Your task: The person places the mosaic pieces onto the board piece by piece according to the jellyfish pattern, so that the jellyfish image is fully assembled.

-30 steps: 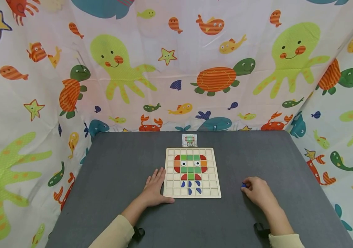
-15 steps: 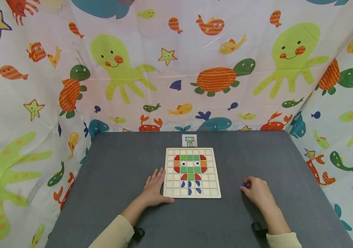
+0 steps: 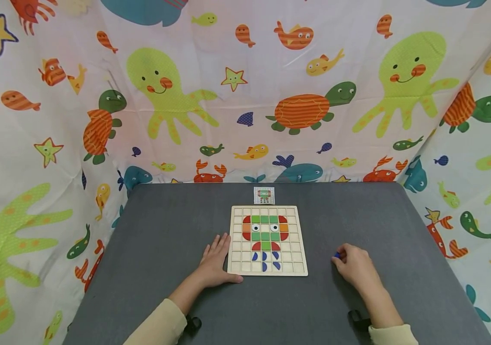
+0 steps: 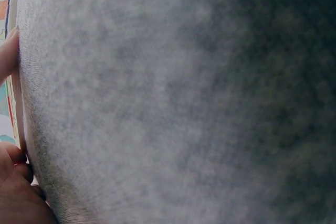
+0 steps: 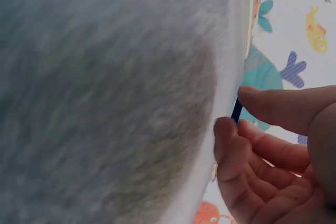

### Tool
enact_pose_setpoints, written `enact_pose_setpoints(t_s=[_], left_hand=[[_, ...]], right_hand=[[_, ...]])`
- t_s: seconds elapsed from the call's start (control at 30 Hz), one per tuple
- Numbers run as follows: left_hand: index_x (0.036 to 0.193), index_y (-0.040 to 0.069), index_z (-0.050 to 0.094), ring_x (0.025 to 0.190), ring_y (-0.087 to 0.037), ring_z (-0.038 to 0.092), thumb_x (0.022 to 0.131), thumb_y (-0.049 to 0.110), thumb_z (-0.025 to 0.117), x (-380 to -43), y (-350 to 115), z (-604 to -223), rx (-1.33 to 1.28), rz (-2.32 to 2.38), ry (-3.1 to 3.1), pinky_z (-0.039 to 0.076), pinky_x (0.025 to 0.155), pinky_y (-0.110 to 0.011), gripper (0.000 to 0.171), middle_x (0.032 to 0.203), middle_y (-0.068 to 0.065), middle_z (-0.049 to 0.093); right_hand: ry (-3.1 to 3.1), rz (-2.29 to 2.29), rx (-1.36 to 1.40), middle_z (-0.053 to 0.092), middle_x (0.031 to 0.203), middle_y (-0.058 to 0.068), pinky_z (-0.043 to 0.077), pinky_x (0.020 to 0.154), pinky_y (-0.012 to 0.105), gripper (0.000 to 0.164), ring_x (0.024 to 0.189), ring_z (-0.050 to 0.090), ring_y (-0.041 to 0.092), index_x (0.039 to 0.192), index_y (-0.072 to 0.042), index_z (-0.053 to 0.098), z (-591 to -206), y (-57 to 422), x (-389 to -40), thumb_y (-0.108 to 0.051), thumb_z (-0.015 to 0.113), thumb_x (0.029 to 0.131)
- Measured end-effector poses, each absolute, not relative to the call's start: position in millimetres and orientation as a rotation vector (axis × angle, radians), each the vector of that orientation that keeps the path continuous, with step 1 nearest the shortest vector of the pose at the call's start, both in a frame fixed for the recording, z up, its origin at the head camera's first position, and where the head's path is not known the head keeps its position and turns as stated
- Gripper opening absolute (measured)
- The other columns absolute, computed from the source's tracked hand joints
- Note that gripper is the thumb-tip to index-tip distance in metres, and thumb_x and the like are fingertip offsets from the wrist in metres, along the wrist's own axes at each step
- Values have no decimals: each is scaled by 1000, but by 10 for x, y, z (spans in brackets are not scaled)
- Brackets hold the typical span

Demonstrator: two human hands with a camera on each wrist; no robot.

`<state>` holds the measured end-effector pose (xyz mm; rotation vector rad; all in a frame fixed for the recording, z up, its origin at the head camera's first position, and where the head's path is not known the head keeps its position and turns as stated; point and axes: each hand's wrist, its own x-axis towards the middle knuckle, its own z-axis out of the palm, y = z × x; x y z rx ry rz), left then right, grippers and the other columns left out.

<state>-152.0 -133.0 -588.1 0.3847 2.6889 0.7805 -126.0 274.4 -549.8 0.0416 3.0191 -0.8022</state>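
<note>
A square wooden grid board (image 3: 292,263) lies mid-table, bearing red, green, orange and white eye tiles in a face-like pattern. Below them, several blue curved pieces (image 3: 264,266) sit in separate cells. My left hand (image 3: 214,264) rests at the board's left edge, fingers spread along the side and thumb by the near-left corner. Off to the right of the board, my right hand (image 3: 355,268) pinches a small blue piece (image 3: 337,255) between thumb and fingers. In the right wrist view this piece (image 5: 237,110) appears as a thin dark edge; its full shape is hidden.
A small printed card (image 3: 264,195) with a similar figure lies just beyond the board. The grey table (image 3: 176,211) ends at a curtain (image 3: 236,105) printed with sea animals, behind and on both sides.
My right hand has shifted slightly left toward the board, still pinching the blue piece. My left hand and the board have stayed in place.
</note>
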Motion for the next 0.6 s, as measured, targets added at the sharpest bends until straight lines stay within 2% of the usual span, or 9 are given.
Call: enact_pose_setpoints(t_s=[0.6], left_hand=[[163, 8, 12, 158, -33, 4, 71, 57, 86, -1505, -1323, -5838, 387, 793, 2677, 8, 123, -60, 129, 171, -10, 11]], right_hand=[[3009, -935, -128, 68, 89, 8, 53, 65, 33, 24, 75, 59, 16, 105, 0, 72, -5264, 1802, -1309, -11, 79, 85]])
